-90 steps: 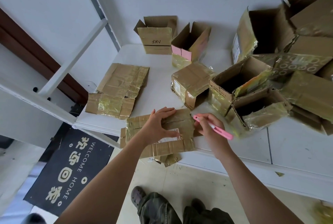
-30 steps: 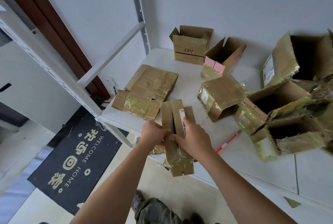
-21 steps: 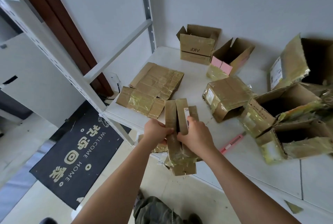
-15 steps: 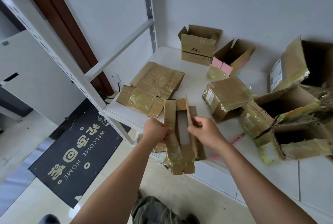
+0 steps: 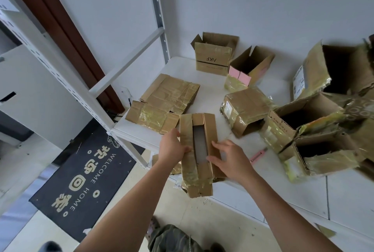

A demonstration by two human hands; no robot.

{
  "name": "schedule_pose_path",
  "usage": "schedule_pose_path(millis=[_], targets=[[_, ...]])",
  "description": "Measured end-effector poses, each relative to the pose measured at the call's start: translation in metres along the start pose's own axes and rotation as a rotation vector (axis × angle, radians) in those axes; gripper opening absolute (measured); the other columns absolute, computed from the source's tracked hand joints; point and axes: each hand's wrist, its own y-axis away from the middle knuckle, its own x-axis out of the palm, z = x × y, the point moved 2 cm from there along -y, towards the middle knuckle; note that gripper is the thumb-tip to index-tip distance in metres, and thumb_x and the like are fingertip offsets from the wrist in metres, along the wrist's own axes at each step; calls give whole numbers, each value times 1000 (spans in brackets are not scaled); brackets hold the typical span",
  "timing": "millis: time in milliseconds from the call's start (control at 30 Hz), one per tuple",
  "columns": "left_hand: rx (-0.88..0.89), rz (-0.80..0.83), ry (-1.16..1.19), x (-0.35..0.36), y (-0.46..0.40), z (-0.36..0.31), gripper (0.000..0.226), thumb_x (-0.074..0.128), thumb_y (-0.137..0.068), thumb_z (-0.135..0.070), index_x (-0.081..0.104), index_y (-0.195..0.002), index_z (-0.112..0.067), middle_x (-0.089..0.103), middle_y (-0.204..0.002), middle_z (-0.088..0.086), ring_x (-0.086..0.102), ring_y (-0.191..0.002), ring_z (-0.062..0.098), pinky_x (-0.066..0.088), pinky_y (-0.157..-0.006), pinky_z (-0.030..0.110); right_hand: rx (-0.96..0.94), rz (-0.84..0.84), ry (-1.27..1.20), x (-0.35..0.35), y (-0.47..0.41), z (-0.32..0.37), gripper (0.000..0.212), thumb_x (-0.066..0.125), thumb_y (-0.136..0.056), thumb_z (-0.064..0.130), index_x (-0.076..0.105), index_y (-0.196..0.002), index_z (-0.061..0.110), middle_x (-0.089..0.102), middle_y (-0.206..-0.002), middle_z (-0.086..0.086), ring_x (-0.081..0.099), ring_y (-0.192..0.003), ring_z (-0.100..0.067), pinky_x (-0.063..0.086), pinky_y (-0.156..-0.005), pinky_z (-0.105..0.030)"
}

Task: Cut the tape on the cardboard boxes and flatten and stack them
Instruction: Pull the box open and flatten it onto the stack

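Head view: a small tape-wrapped cardboard box [image 5: 197, 150] is held in the air over the front edge of the white table [image 5: 303, 195], long axis pointing away from the person, its cut top gaping as a narrow slot so that the walls can be pushed together. On the box's left wall, the left hand [image 5: 171, 147] grips with curled fingers and thumb, steadying it. On the box's right flap, the right hand [image 5: 228, 157] rests with fingers nearly straight and spread, pressing rather than clasping, a pose that suits collapsing the flap inward. Just beyond the box and to its left, the flattened stack [image 5: 164, 104] lies flat on the table, the likely destination. Just to the right of the box a pink cutter [image 5: 259, 154] lies set down, freeing both hands. Further right and behind the box, several opened boxes [image 5: 307, 126] remain unflattened, so the task appears far from complete.
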Motion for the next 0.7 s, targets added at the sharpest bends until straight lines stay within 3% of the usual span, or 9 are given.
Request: schedule_pose_path(millis=[33, 100, 233, 300, 467, 567, 700], targets=[[24, -9, -52, 1, 0, -3, 47, 86, -73, -17, 48, -102, -16, 59, -87, 3, 63, -77, 25, 55, -65, 38, 22, 31, 0, 0, 0, -1, 62, 67, -88, 46, 52, -141, 19, 57, -126, 2, 54, -113, -14, 48, -94, -30], [51, -15, -168, 2, 0, -8, 41, 83, -77, -24, 53, -103, -12, 51, -80, -4, 57, -80, 21, 51, -68, 36, 56, 62, -7, 0, -1, -2, 64, 69, -87, 48, 51, -142, 20, 56, -135, 2, 54, -119, -16, 48, -98, -34], [30, 13, -335, 6, 4, -20, 49, 81, -73, -49, 48, -82, -15, 52, -74, -2, 53, -67, 16, 38, -51, 27, 101, 84, -24, 2, -3, 1, 65, 70, -86, 47, 50, -143, 22, 56, -139, 1, 53, -125, -18, 48, -100, -35], [14, -1, -341, 10, 5, -23, 48, 83, -72, -45, 44, -76, -18, 53, -72, -2, 49, -61, 12, 32, -46, 25, 126, 92, -35, 2, -2, 1, 65, 69, -86, 47, 49, -144, 24, 56, -140, 2, 55, -124, -18, 49, -98, -34], [38, 62, -204, 3, 0, -21, 31, 76, -79, -24, 49, -70, -12, 52, -66, 0, 50, -55, 12, 40, -44, 25, 165, 99, -64, 1, 0, 3, 62, 68, -88, 45, 46, -145, 31, 53, -144, 4, 54, -126, -20, 49, -100, -36], [4, 145, -3, -10, -2, -13, 20, 69, -84, -14, 66, -84, 5, 61, -68, 11, 62, -56, 20, 60, -59, 34, 163, 110, -72, 1, 0, 6, 62, 68, -89, 42, 45, -145, 30, 50, -147, 3, 50, -131, -20, 45, -104, -37], [-43, 249, 205, -18, 1, -5, 18, 56, -93, -7, 68, -91, 7, 69, -81, 15, 72, -72, 26, 62, -70, 38, 151, 132, -71, -2, 0, 8, 62, 69, -89, 40, 46, -145, 27, 48, -149, 4, 46, -135, -19, 41, -109, -37]])
